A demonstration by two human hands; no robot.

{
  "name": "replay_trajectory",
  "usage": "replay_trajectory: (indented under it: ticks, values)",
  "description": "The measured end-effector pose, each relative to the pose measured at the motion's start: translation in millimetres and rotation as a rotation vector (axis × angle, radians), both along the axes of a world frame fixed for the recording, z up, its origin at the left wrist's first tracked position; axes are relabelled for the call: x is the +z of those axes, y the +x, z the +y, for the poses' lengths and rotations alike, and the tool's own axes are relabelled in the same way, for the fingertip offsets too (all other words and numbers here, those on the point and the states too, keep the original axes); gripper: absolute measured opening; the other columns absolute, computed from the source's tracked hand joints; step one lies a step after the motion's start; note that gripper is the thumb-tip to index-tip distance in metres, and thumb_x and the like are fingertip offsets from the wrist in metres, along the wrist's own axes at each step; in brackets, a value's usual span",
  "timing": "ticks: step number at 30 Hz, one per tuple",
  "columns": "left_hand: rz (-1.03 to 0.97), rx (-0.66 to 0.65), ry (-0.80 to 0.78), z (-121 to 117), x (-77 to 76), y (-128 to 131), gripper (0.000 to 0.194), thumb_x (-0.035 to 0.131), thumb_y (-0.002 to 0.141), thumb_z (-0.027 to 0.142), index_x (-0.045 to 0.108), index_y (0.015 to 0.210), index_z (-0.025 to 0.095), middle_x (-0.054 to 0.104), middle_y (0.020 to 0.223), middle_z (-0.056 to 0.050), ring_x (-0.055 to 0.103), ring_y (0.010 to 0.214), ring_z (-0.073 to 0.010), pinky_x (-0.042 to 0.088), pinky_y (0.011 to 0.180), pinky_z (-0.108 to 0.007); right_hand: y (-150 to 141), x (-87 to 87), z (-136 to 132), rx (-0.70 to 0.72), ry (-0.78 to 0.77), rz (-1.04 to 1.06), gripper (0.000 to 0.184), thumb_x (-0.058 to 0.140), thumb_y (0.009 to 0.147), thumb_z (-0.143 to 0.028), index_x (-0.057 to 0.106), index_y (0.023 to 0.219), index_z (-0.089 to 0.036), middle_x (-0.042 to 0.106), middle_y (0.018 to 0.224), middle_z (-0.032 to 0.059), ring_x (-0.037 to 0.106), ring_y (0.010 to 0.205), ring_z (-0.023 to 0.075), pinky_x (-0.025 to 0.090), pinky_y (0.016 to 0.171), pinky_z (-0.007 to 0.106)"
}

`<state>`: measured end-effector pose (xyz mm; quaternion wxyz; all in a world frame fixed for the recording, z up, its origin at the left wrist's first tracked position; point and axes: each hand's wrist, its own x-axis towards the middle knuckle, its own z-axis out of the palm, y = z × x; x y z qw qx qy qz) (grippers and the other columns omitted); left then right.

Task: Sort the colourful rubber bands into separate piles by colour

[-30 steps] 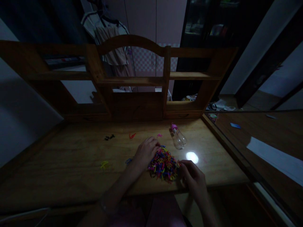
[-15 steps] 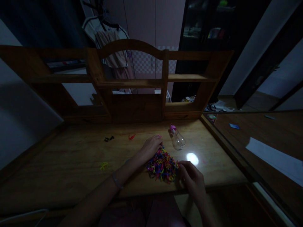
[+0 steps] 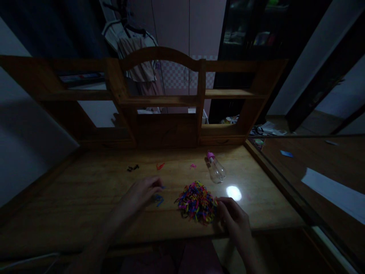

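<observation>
A heap of small multicoloured rubber bands (image 3: 196, 203) lies on the wooden desk. My right hand (image 3: 235, 217) is at the heap's right edge, its thumb and fingertips pinched on a few bands there. To the left, my left hand (image 3: 145, 190) hovers over the desk, slightly blurred, its fingers closed around a bit of blue band at the tips. Just below those fingertips lies a small group of blue bands (image 3: 159, 200). Small separate groups of black bands (image 3: 133, 168), red bands (image 3: 160, 166) and pink bands (image 3: 193, 166) lie farther back.
A clear bulb-shaped bottle (image 3: 217, 171) with a pink cap lies behind the heap, on the right. The wooden shelf unit (image 3: 159, 101) rises along the desk's back edge. On a brown surface to the right is a white paper sheet (image 3: 333, 190).
My left hand has moved left from the back of the heap to the blue bands, uncovering the pink ones. My right hand stays at the heap's edge. The view has shifted slightly.
</observation>
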<state>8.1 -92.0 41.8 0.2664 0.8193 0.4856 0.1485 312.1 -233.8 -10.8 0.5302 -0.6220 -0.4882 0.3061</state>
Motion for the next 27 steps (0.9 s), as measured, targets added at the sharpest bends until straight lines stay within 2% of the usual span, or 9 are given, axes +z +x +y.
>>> replay_trajectory:
  ticks: [3, 6, 8, 11, 15, 17, 23, 27]
  values:
    - [0.053, -0.014, -0.071, -21.8, -8.5, -12.7, 0.017, 0.048, 0.09, 0.03, 0.062, 0.086, 0.02, 0.065, 0.088, -0.001, 0.059, 0.084, -0.0189, 0.042, 0.076, -0.028, 0.6, -2.6, 0.9, 0.01, -0.01, -0.011, 0.031, 0.056, 0.091, -0.046, 0.069, 0.095, -0.018, 0.069, 0.089, 0.0073, 0.066, 0.083, 0.0225, 0.053, 0.07, 0.026]
    - [0.085, -0.03, -0.01, -33.2, -14.6, -12.4, 0.016, 0.048, 0.091, 0.028, 0.062, 0.089, 0.021, 0.063, 0.094, -0.002, 0.058, 0.089, -0.0196, 0.042, 0.081, -0.03, 1.5, -6.0, 0.5, 0.007, -0.032, -0.016, 0.033, 0.056, 0.091, -0.047, 0.069, 0.096, -0.018, 0.07, 0.087, 0.0069, 0.066, 0.081, 0.0227, 0.053, 0.066, 0.025]
    - [0.11, -0.033, 0.044, -34.4, -14.6, -10.1, 0.016, 0.049, 0.091, 0.029, 0.063, 0.088, 0.021, 0.061, 0.096, -0.004, 0.057, 0.088, -0.02, 0.043, 0.08, -0.031, 1.7, -7.2, 0.3, 0.0, -0.032, -0.021, 0.031, 0.056, 0.091, -0.047, 0.069, 0.096, -0.018, 0.07, 0.088, 0.0064, 0.066, 0.08, 0.0222, 0.053, 0.066, 0.025]
    - [0.117, -0.033, 0.093, -32.4, -6.4, -3.7, 0.017, 0.05, 0.091, 0.028, 0.064, 0.084, 0.021, 0.059, 0.095, -0.004, 0.057, 0.085, -0.0187, 0.045, 0.078, -0.03, 0.7, -5.9, 0.3, -0.009, -0.023, -0.018, 0.03, 0.057, 0.091, -0.046, 0.068, 0.096, -0.018, 0.069, 0.088, 0.006, 0.066, 0.081, 0.0217, 0.052, 0.068, 0.025]
    - [0.06, -0.059, 0.179, -35.1, 9.7, 20.0, 0.019, 0.049, 0.094, 0.029, 0.064, 0.086, 0.021, 0.06, 0.094, -0.003, 0.057, 0.089, -0.0186, 0.045, 0.081, -0.03, -1.5, 0.5, -0.1, 0.002, -0.032, -0.012, 0.033, 0.057, 0.091, -0.048, 0.069, 0.095, -0.017, 0.07, 0.086, 0.0067, 0.066, 0.081, 0.0228, 0.053, 0.064, 0.025]
    - [0.033, -0.054, 0.198, -37.9, 11.5, 37.9, 0.019, 0.049, 0.095, 0.029, 0.063, 0.086, 0.02, 0.06, 0.094, -0.004, 0.057, 0.092, -0.0195, 0.045, 0.081, -0.03, -2.1, 3.6, -0.5, -0.002, -0.029, -0.013, 0.036, 0.057, 0.089, -0.051, 0.069, 0.094, -0.017, 0.07, 0.085, 0.0074, 0.066, 0.078, 0.0233, 0.053, 0.06, 0.025]
    - [-0.148, -0.085, 0.175, -29.9, -11.0, 85.6, 0.021, 0.043, 0.098, 0.027, 0.062, 0.101, 0.02, 0.061, 0.101, -0.005, 0.058, 0.098, -0.0187, 0.045, 0.089, -0.031, -1.3, 4.1, -0.1, 0.021, -0.004, -0.016, 0.03, 0.057, 0.091, -0.045, 0.069, 0.094, -0.018, 0.07, 0.091, 0.0071, 0.066, 0.084, 0.0221, 0.052, 0.072, 0.026]
    - [-0.114, -0.137, 0.178, -14.8, -20.5, 101.2, 0.022, 0.046, 0.096, 0.029, 0.062, 0.109, 0.019, 0.061, 0.108, -0.007, 0.056, 0.104, -0.0204, 0.044, 0.092, -0.032, -0.2, -1.1, -0.2, 0.021, -0.016, -0.01, 0.03, 0.056, 0.091, -0.045, 0.068, 0.095, -0.017, 0.069, 0.088, 0.0065, 0.065, 0.084, 0.0218, 0.052, 0.071, 0.025]
